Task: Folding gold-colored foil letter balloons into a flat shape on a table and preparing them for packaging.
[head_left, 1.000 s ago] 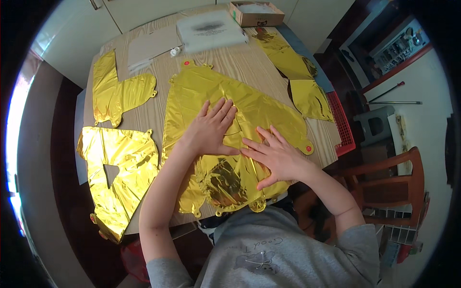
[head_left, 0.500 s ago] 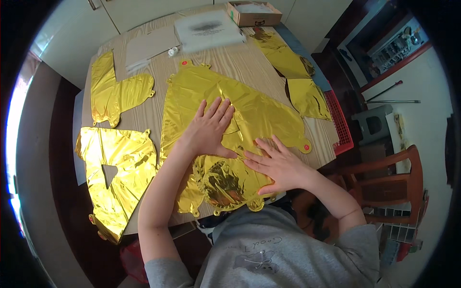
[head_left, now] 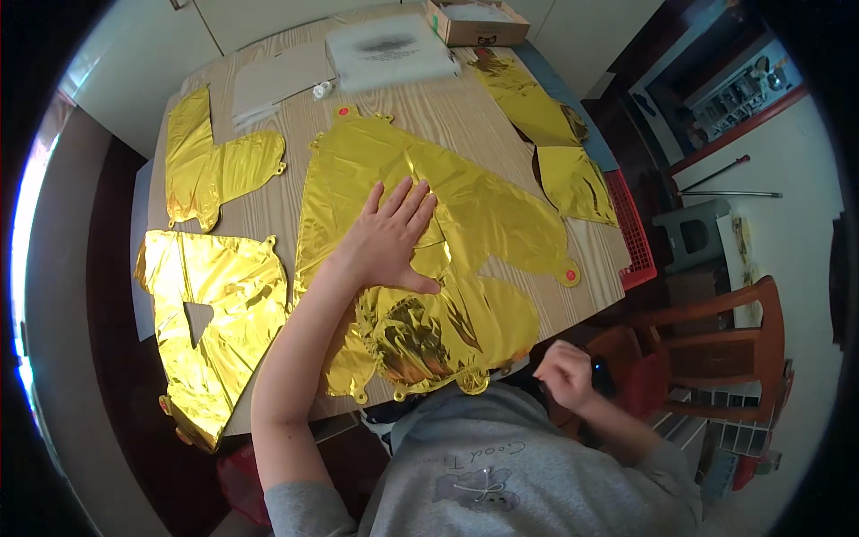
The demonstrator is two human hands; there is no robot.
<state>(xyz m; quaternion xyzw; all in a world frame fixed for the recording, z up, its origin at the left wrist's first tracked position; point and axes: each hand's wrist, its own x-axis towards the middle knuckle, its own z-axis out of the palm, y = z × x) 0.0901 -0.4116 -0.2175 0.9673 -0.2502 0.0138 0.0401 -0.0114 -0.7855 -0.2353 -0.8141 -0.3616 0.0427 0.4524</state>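
Observation:
A large flat gold foil balloon [head_left: 483, 210] lies uninflated across the middle of the table. My left hand [head_left: 389, 237] rests palm down on it with fingers spread. Creased, darker reflections show in the balloon's near part, which reaches the front edge. My right hand [head_left: 567, 376] is off the foil, beyond the table's near right edge, with its fingers curled closed; nothing shows in them. To the left lie a gold foil balloon with a small cutout [head_left: 242, 286] and an angular gold foil balloon [head_left: 201, 170].
More gold foil balloons [head_left: 573, 179] lie along the right edge of the wooden table [head_left: 591, 291]. At the back are a clear plastic bag [head_left: 394, 67], a grey sheet [head_left: 282, 85], a white ribbon roll [head_left: 323, 90] and a cardboard box [head_left: 479, 29]. A wooden chair [head_left: 720, 353] stands right.
My right hand has lifted off the foil, moved right and toward me past the table edge, and its fingers have closed. My left hand stays flat on the balloon.

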